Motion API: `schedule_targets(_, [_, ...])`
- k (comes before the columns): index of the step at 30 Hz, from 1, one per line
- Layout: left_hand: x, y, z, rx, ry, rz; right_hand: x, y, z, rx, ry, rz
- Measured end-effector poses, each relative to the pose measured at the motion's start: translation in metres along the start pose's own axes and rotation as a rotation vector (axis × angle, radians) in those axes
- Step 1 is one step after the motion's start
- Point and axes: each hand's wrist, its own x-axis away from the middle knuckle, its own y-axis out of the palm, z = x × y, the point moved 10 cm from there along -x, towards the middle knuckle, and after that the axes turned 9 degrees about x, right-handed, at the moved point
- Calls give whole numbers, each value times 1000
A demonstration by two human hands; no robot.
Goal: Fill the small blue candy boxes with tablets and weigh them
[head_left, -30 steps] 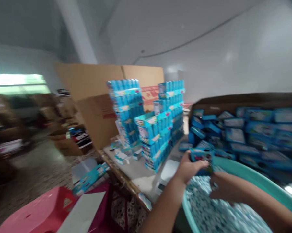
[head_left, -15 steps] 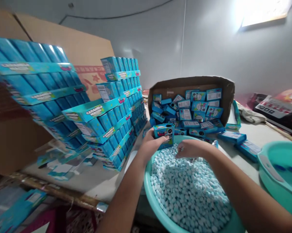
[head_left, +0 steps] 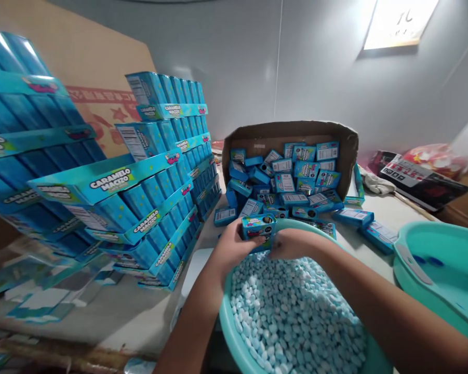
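My left hand point(head_left: 230, 246) is wrapped round a small blue candy box point(head_left: 258, 226), held over the far rim of a teal basin point(head_left: 226, 318). Pale blue and white candies point(head_left: 299, 311) fill the basin. Close against the right side of the box is my right hand point(head_left: 294, 244), its fingers curled in just above the candies. Whatever those fingers hold is hidden. Behind both hands a cardboard carton point(head_left: 348, 171) lies open towards me, with many loose blue boxes point(head_left: 284, 183) heaped in it and spilling out.
Tall stacks of filled display trays point(head_left: 140, 195) stand on the left. Flattened card and clear plastic scraps point(head_left: 42, 301) lie in front of them. At the right are a second teal basin point(head_left: 409, 259), two loose boxes point(head_left: 379, 236) and a black packet point(head_left: 413, 182).
My right hand has moved left, up to the box in my left hand. The view has turned a little, and the stacks look nearer.
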Motion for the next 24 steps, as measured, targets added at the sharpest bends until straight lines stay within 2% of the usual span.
schedule_targets(5, [-3,-5,-3,31,24,52,3,28,-18,108,-11,-235])
schedule_targets(9, [-4,-7,-6,49,29,54,12,29,-36,209,-9,-253])
schedule_targets(14, [0,3,-2,-45,33,-56,26,37,-49,233,-87,-294])
schedule_targets(20, [2,7,2,-142,29,-79,36,43,-46,51,-124,-325])
schedule_targets(24, [2,8,2,-138,26,-78,37,51,-48,-126,-171,-435])
